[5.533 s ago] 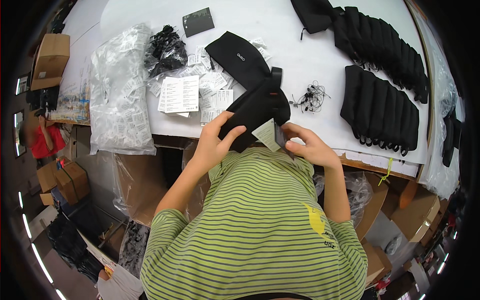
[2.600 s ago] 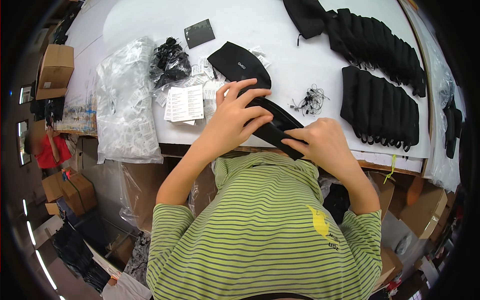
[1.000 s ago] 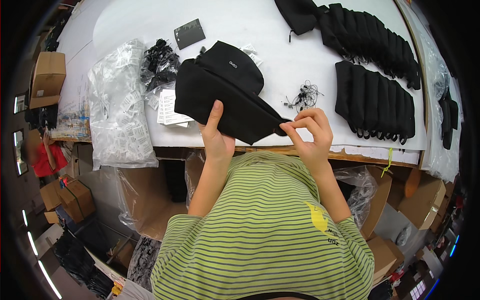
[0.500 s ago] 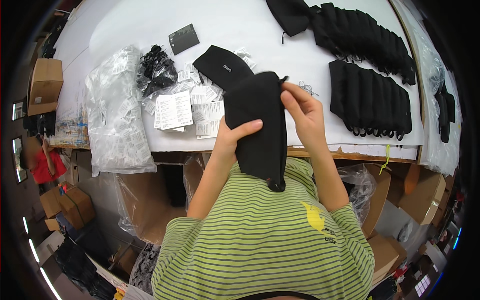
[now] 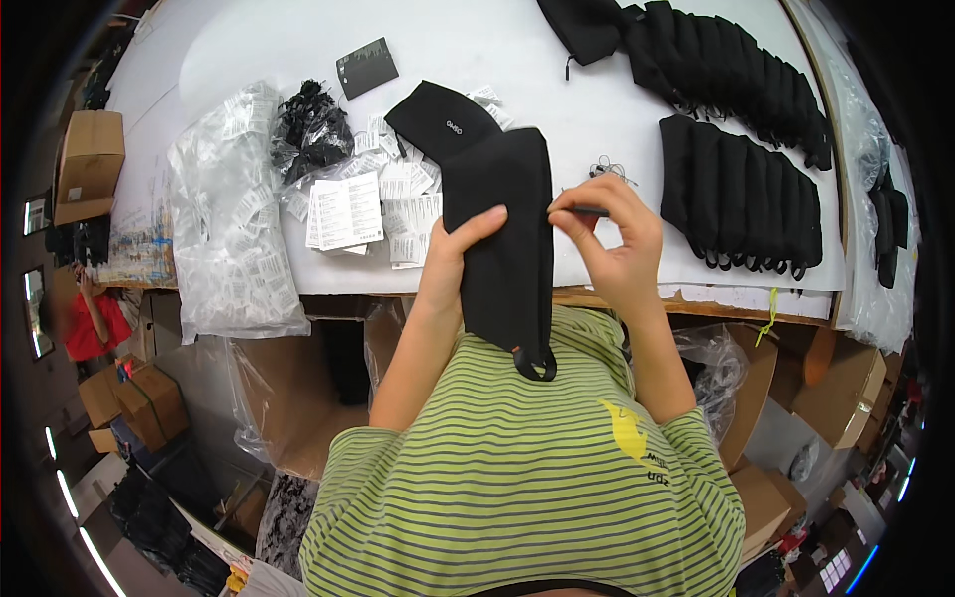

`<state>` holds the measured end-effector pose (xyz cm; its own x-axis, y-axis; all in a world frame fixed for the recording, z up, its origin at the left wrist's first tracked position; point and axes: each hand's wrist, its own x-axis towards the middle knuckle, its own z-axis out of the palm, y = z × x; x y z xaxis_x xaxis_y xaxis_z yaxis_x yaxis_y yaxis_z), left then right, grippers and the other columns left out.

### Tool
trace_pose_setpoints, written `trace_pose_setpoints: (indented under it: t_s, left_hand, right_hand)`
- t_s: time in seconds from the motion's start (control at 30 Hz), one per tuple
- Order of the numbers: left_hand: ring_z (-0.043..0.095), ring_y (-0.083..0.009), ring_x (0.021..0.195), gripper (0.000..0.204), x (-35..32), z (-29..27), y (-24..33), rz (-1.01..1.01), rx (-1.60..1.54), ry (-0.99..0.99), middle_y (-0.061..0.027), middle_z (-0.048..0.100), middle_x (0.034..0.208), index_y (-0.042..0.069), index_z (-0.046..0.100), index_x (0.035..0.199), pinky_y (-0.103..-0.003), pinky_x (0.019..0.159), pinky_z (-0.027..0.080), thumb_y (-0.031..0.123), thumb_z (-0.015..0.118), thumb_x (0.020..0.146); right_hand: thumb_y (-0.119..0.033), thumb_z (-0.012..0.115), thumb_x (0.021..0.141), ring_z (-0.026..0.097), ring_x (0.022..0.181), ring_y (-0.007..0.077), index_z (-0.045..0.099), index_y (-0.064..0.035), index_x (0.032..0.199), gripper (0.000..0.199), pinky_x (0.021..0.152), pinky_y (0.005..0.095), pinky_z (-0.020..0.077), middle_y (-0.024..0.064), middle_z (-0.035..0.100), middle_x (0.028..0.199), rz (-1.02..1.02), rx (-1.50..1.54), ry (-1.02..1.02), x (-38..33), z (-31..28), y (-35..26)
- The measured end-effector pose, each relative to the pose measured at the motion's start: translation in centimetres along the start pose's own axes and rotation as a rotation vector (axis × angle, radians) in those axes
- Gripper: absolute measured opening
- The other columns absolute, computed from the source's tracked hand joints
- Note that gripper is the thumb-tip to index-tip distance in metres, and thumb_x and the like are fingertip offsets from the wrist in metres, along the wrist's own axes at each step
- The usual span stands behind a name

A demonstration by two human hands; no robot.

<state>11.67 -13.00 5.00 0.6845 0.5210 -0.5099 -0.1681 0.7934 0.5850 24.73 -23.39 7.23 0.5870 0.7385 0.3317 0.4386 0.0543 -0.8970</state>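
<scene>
My left hand [image 5: 450, 261] grips a long black fabric pouch [image 5: 502, 284], thumb across its front and fingers hidden behind. A small black loop [image 5: 537, 370] hangs at the pouch's lower end, close to my shirt. At the pouch's right edge, my right hand [image 5: 619, 237] is closed in a pinch on a dark zip pull [image 5: 589, 211], mostly covered by the fingers. Just beyond the held pouch, another black pouch [image 5: 438, 114] with a small light print lies on the table, partly covered by it.
White labels [image 5: 410, 214] and a stack of printed cards [image 5: 345, 214] lie left of the pouch. Further left are a bundle of black cords [image 5: 310, 129] and a clear bag of labels [image 5: 234, 219]. Rows of black pouches [image 5: 741, 199] fill the table's right side [image 5: 637, 259].
My right hand has moved down along the pouch's right edge from its upper corner. The pouch has shifted slightly left, and its lower loop shows more openly.
</scene>
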Motion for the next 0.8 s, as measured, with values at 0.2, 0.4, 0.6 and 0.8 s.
trace_pose_setpoints:
  t_s: [0.2, 0.4, 0.6, 0.8]
  left_hand:
    - [0.065, -0.017, 0.076, 0.027, 2.0, -1.7, 0.7, -0.005, -0.1, 0.013, -0.0086, 0.065, 0.092, 0.0, 0.058, 0.107, -0.027, 0.068, 0.054, 0.01, 0.064, 0.083]
    - [0.067, -0.0209, 0.077, 0.023, 3.1, -3.0, 2.1, -0.067, -0.302, -0.111, -0.0133, 0.067, 0.092, -0.001, 0.06, 0.104, -0.03, 0.067, 0.057, 0.013, 0.063, 0.086]
    - [0.067, -0.0213, 0.077, 0.023, 3.4, -3.4, 1.2, 0.011, -0.281, -0.091, -0.013, 0.067, 0.091, -0.002, 0.061, 0.103, -0.031, 0.067, 0.057, 0.017, 0.06, 0.089]
    - [0.067, -0.0214, 0.079, 0.023, 3.3, -3.7, 1.8, -0.052, -0.291, -0.157, -0.0113, 0.067, 0.094, -0.001, 0.061, 0.103, -0.032, 0.067, 0.057, 0.017, 0.06, 0.089]
  right_hand:
    - [-0.003, 0.069, 0.075, 0.049, 0.061, 0.0137, 0.063, -0.0019, 0.079, 0.007, 0.055, 0.0244, 0.0392, 0.0038, 0.056, 0.071, 0.083, 0.084, -0.335, -1.1, -0.3, -1.6]
    - [-0.006, 0.069, 0.076, 0.05, 0.065, 0.0164, 0.061, -0.0029, 0.078, 0.009, 0.054, 0.0268, 0.043, 0.0038, 0.054, 0.071, 0.143, 0.113, -0.477, -2.3, 0.4, -1.8]
    - [-0.006, 0.069, 0.075, 0.051, 0.065, 0.0173, 0.061, -0.0033, 0.079, 0.01, 0.053, 0.0267, 0.0427, 0.0042, 0.055, 0.072, 0.074, 0.038, -0.397, -1.7, 0.6, -2.5]
    - [-0.011, 0.07, 0.074, 0.053, 0.072, 0.0194, 0.061, -0.0041, 0.08, 0.013, 0.061, 0.0286, 0.0434, 0.0053, 0.056, 0.078, 0.179, 0.046, -0.485, -1.8, 0.3, -2.4]
